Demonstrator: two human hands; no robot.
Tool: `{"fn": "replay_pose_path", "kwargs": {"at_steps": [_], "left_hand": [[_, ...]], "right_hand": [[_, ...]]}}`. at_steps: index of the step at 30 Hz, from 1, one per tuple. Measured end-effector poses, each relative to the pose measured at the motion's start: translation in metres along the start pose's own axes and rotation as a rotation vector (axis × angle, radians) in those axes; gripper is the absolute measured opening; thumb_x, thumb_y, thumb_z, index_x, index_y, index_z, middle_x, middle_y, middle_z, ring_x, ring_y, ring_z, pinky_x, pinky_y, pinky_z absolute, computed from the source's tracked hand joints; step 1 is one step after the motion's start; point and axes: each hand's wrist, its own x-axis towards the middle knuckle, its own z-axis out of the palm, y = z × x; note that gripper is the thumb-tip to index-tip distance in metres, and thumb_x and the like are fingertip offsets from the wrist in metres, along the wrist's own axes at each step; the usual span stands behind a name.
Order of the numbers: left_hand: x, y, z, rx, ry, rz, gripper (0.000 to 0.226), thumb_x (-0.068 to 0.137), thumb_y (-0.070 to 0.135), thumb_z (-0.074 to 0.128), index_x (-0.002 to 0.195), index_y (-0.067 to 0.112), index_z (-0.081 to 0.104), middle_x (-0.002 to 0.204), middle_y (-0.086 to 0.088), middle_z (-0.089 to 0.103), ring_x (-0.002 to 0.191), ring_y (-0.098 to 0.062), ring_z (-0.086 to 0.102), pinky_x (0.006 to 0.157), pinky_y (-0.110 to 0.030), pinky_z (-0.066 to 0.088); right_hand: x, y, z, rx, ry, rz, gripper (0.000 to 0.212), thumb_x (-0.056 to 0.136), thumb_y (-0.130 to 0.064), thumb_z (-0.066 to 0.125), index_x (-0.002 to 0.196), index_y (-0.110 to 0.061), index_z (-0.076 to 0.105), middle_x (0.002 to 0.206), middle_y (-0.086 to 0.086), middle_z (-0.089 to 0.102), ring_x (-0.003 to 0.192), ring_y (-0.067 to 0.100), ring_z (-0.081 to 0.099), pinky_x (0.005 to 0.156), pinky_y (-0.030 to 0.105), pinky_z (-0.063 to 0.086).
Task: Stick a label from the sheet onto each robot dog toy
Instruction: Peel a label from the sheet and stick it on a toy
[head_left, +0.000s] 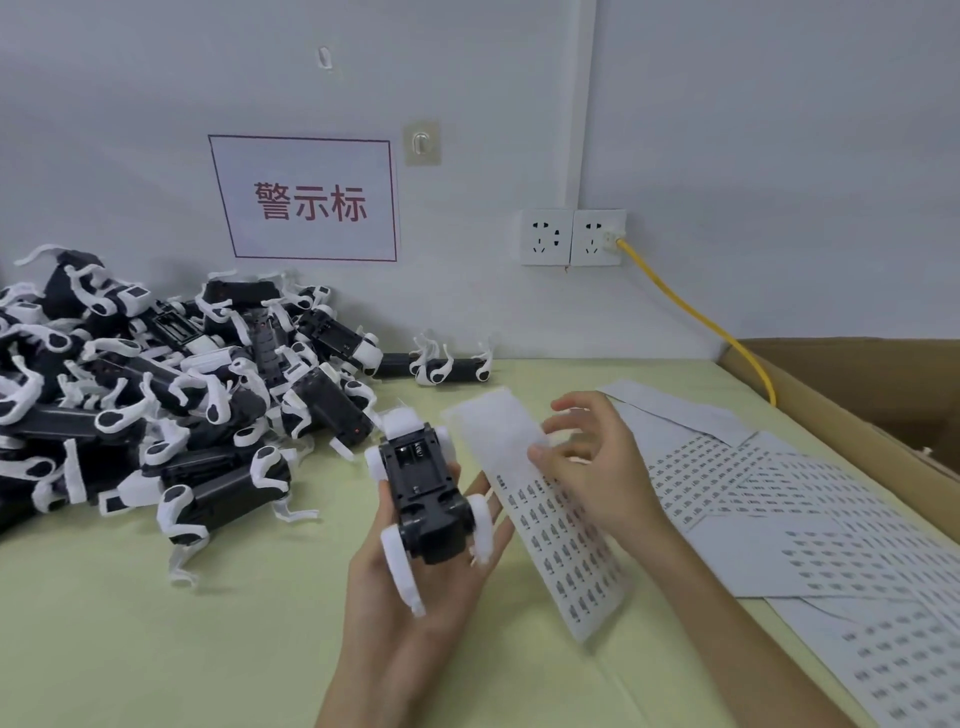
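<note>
— On the green table (156, 623), what's held?
— Left hand (410, 587) cradles one robot dog toy (423, 499) belly-up, fingers curled under it, just beside the label sheet (561, 525).
— Right hand (592, 467)?
— Over the sheet's upper half, fingertips (537, 453) touching it, fingers loosely bent; can't tell if a label is pinched.
— Other toys?
— Pile of dogs (156, 395) at left, by the wall. More sheets (810, 519) at right.
</note>
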Motion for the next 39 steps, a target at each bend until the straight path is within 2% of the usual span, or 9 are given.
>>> {"fn": "replay_pose_path", "kwargs": {"at_steps": [3,7,11,17,21,23,29,32,39], "left_hand": [[0.001,0.022,-0.007,-0.102,-0.166,0.034,0.049,0.102,0.031,0.066,0.138,0.062,0.051,0.152,0.015,0.051,0.144,-0.013,0.037,0.124,-0.04,0.026],[0.0,0.024,-0.001,0.005,-0.05,0.073,0.093,0.076,0.028,0.093,0.151,0.052,0.043,0.152,0.019,0.044,0.142,-0.017,0.042,0.123,-0.042,0.029],[0.0,0.022,0.0,0.072,-0.026,0.191,0.066,0.094,0.028,0.078,0.145,0.056,0.047,0.095,0.012,0.057,0.103,-0.017,0.058,0.121,-0.052,0.032],[0.001,0.026,0.002,0.091,0.045,0.211,0.071,0.085,0.031,0.081,0.146,0.05,0.051,0.146,0.017,0.047,0.121,-0.025,0.065,0.118,-0.045,0.038],[0.002,0.025,-0.001,0.129,0.055,0.223,0.081,0.074,0.027,0.089,0.145,0.047,0.054,0.136,0.012,0.054,0.108,-0.031,0.068,0.094,-0.04,0.058],[0.004,0.027,-0.005,0.173,0.068,0.202,0.1,0.068,0.027,0.096,0.153,0.041,0.046,0.137,0.012,0.05,0.116,-0.027,0.061,0.105,-0.036,0.051],[0.006,0.025,-0.01,0.303,-0.014,0.125,0.062,0.093,0.043,0.073,0.149,0.023,0.055,0.114,0.001,0.064,0.096,-0.023,0.064,0.097,-0.032,0.046],[0.008,0.025,-0.012,0.379,-0.02,0.109,0.059,0.1,0.049,0.059,0.15,0.019,0.053,0.093,0.0,0.039,0.078,-0.023,0.047,0.084,-0.03,0.034],[0.006,0.027,-0.014,0.392,-0.018,0.074,0.061,0.092,0.047,0.075,0.141,0.013,0.06,0.101,-0.009,0.065,0.087,-0.025,0.063,0.089,-0.032,0.048]], "right_hand": [[-0.002,0.003,0.005,-0.206,-0.004,-0.223,0.038,0.079,-0.01,0.084,0.102,-0.033,0.064,0.115,-0.017,0.059,0.107,0.005,0.062,0.086,0.022,0.049],[-0.007,0.003,0.008,-0.155,-0.229,-0.316,0.016,0.083,-0.017,0.077,0.092,-0.03,0.074,0.108,-0.016,0.068,0.109,0.014,0.065,0.084,0.024,0.05],[-0.01,0.001,0.01,-0.125,-0.333,-0.28,0.019,0.083,-0.022,0.076,0.101,-0.028,0.076,0.11,-0.014,0.071,0.111,0.014,0.067,0.087,0.028,0.053],[-0.012,-0.002,0.01,-0.128,-0.289,-0.293,0.022,0.08,-0.023,0.084,0.099,-0.029,0.077,0.106,-0.016,0.072,0.108,0.012,0.067,0.086,0.027,0.052],[-0.013,-0.004,0.012,-0.116,-0.261,-0.313,0.021,0.078,-0.025,0.088,0.096,-0.026,0.079,0.101,-0.014,0.073,0.104,0.014,0.068,0.084,0.032,0.053],[-0.014,-0.005,0.013,-0.108,-0.254,-0.331,0.019,0.077,-0.024,0.088,0.094,-0.024,0.079,0.098,-0.013,0.073,0.101,0.015,0.069,0.081,0.03,0.054],[-0.017,-0.003,0.016,-0.08,-0.239,-0.316,0.008,0.084,-0.02,0.083,0.084,-0.018,0.075,0.09,-0.008,0.072,0.087,0.015,0.074,0.062,0.022,0.054],[-0.019,-0.004,0.016,-0.06,-0.256,-0.253,0.013,0.085,-0.02,0.081,0.081,-0.026,0.071,0.091,-0.01,0.072,0.082,0.012,0.075,0.055,0.014,0.046],[-0.018,-0.007,0.019,0.089,-0.294,-0.194,0.019,0.086,-0.002,0.077,0.074,-0.016,0.073,0.088,0.0,0.073,0.078,0.015,0.07,0.066,0.018,0.052]]}}
